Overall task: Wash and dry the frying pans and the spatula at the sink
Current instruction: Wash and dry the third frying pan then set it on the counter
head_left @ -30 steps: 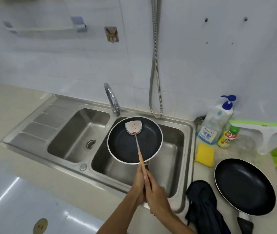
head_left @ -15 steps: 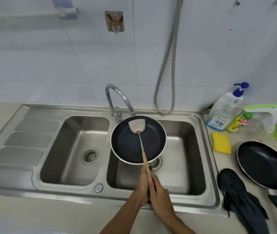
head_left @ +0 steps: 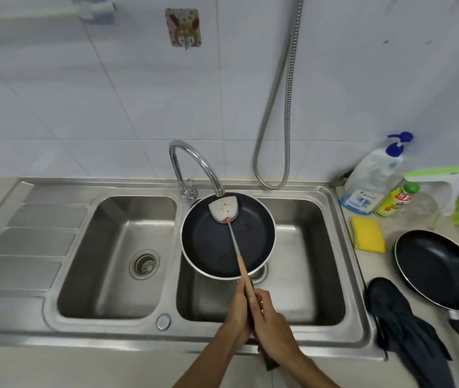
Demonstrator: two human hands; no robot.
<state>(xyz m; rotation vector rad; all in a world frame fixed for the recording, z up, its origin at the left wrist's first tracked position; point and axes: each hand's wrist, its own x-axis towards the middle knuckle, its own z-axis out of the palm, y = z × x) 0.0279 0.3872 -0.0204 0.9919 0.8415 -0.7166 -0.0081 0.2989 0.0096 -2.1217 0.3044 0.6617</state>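
Note:
A black frying pan [head_left: 208, 247] with a pale rim hangs over the right basin [head_left: 306, 261] of the steel sink, its far edge under the faucet spout [head_left: 194, 158]. A metal spatula [head_left: 224, 208] with orange smears on its blade lies across the pan, its wooden handle running back into my hands. My left hand [head_left: 236, 312] and right hand [head_left: 270, 329] are pressed together around both handles. The pan's dark handle end sticks out below my right wrist. A second black frying pan [head_left: 438, 270] sits on the counter at right.
A yellow sponge [head_left: 368, 238], a pump soap bottle [head_left: 371, 180] and a small yellow bottle [head_left: 396, 200] stand right of the sink. A dark cloth [head_left: 407, 331] lies on the counter edge. The left basin [head_left: 116, 247] holds nothing. A metal hose [head_left: 278, 107] hangs on the wall.
My view has swung so the sink now sits square in front. The pan with the spatula has come closer under the faucet spout. Both hands keep the same grip.

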